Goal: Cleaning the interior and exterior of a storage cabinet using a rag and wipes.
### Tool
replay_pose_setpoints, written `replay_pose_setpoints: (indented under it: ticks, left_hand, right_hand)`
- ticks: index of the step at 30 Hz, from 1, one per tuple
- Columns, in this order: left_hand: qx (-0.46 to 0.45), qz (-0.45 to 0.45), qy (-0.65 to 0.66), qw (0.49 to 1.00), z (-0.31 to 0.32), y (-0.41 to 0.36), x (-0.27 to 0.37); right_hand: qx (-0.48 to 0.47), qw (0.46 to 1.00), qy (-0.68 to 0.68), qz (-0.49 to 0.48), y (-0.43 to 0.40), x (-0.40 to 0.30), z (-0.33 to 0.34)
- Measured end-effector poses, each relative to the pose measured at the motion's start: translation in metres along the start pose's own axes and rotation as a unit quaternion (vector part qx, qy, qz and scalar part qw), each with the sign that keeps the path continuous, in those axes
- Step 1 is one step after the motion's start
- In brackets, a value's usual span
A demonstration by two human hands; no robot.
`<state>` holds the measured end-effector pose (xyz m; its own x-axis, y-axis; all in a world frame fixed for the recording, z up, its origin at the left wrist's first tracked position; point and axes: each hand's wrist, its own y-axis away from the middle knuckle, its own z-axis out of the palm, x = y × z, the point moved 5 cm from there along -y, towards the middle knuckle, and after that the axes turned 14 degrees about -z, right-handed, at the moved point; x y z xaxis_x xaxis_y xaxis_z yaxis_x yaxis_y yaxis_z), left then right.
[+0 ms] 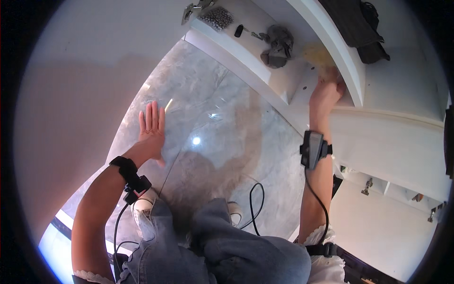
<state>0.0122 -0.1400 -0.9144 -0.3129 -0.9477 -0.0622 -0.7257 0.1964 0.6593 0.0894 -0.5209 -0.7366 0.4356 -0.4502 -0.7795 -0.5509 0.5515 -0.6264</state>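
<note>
My left hand (pixel 152 132) is held over the grey marbled floor with its fingers extended and the palm visible, holding nothing. Inside a white cabinet at the upper right, my right hand (pixel 327 87) reaches in beside the edge of a curved-looking white panel. A blurred yellowish thing (pixel 317 55) lies just beyond its fingers; the fingers are partly hidden, so I cannot tell whether they grip it. To the left of that hand, a crumpled dark grey cloth (pixel 279 46) lies on the cabinet's bottom.
A patterned pouch or bundle (pixel 217 18) and a small black object (pixel 239 31) lie in the cabinet. Dark folded fabric (pixel 354 26) is on the upper shelf. A large white door (pixel 85 92) stands at left. An open door with metal hinges (pixel 367 186) is at lower right. A black cable (pixel 252 198) loops over the floor.
</note>
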Motion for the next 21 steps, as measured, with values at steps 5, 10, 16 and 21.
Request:
replay_pose_setpoints:
  ticks: [5, 10, 16, 21]
  left_hand:
    - [-0.026, -0.013, -0.007, 1.000, 0.003, 0.002, 0.001]
    - [-0.033, -0.022, -0.007, 0.999, -0.001, 0.003, 0.000]
    - [-0.038, -0.029, 0.004, 0.999, -0.002, 0.010, -0.003]
    - [-0.027, -0.029, -0.005, 0.999, -0.006, 0.003, 0.002]
  right_hand:
    - [-0.127, 0.964, -0.018, 0.232, 0.013, 0.031, -0.010]
    - [-0.270, 0.951, 0.075, 0.133, 0.052, 0.010, 0.012]
    - [-0.216, 0.959, -0.007, 0.184, 0.048, 0.031, 0.061]
    - [-0.373, 0.824, 0.340, -0.258, 0.007, 0.075, 0.085]
